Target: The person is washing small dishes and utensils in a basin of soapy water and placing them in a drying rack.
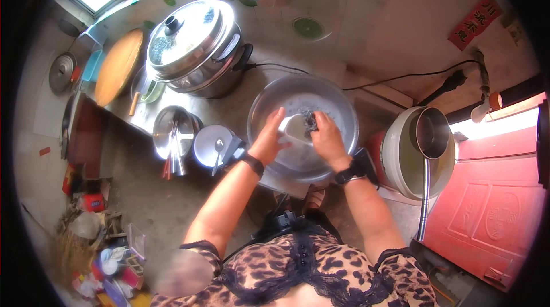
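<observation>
A wide metal basin [350, 135] stands before me with cloudy water in it. Over it, my left hand [268, 139] grips the left side of a pale bowl [295, 128], thumb raised along the rim. My right hand [328, 137] pinches a dark steel-wool scrubber [308, 120] against the right part of that bowl. The fingertips of both hands are partly hidden, and the bowl is blurred. To the left of my left hand, a white bowl [204, 148] contains a metal spoon [218, 147].
Left of the basin are a steel pot [163, 120] with chopsticks [174, 154] and a large lidded steamer [189, 40] with a power cord [281, 66]. A white bucket [395, 156] on the right carries a long-handled ladle [432, 135]. Beyond it is a red door [485, 212].
</observation>
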`<state>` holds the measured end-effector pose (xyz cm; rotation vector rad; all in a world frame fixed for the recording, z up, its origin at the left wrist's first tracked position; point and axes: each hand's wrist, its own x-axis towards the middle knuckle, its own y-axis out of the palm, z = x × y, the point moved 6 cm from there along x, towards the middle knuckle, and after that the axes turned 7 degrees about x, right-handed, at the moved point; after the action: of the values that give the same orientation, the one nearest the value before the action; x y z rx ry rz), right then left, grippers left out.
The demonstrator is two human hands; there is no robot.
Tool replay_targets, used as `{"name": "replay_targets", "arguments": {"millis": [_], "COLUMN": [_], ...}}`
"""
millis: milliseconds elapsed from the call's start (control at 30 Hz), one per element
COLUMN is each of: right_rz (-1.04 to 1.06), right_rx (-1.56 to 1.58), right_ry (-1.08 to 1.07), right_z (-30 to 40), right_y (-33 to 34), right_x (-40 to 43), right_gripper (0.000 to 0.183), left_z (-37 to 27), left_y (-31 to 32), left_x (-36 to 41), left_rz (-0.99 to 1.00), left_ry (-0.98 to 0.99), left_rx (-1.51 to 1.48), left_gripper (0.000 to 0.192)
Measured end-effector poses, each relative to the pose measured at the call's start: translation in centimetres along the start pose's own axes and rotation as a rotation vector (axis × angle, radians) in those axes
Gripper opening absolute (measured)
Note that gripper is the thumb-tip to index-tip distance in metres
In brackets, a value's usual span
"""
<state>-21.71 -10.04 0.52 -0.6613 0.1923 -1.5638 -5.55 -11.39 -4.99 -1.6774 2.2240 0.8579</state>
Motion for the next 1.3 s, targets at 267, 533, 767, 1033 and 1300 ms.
{"name": "replay_targets", "arguments": {"millis": [267, 533, 767, 1033, 1300], "right_rz": [0.198, -0.162, 0.541, 0.369, -0.110], "right_rx": [-0.065, 0.571, -0.723, -0.665, 0.442], "right_ry": [-0.235, 0.385, 0.308, 0.241, 0.421], "right_z": [2.2, -7.2, -10.5, -12.3, -5.5], "right_y": [0.4, -0.1, 6.7, 5.5, -0.7], "right_x": [0.6, 0.7, -2.8, -3.0, -2.3], "right_gripper": [0.041, 0.037, 0.049, 0.032, 0.034], "left_z": [0.1, 1.9, 2.2, 1.5, 4.1], "left_y": [1.5, -2.1, -2.0, -1.0, -3.6], "left_x": [-1.5, -0.8, -1.3, -2.5, -0.2], "left_rz": [0.197, 0.111, 0.121, 0.143, -0.114], "left_ry": [-0.103, 0.091, 0.090, 0.091, 0.065], "left_rx": [0.054, -0.196, -0.303, -0.377, -0.394], "left_gripper": [0.076, 0.070, 0.074, 0.078, 0.055]}}
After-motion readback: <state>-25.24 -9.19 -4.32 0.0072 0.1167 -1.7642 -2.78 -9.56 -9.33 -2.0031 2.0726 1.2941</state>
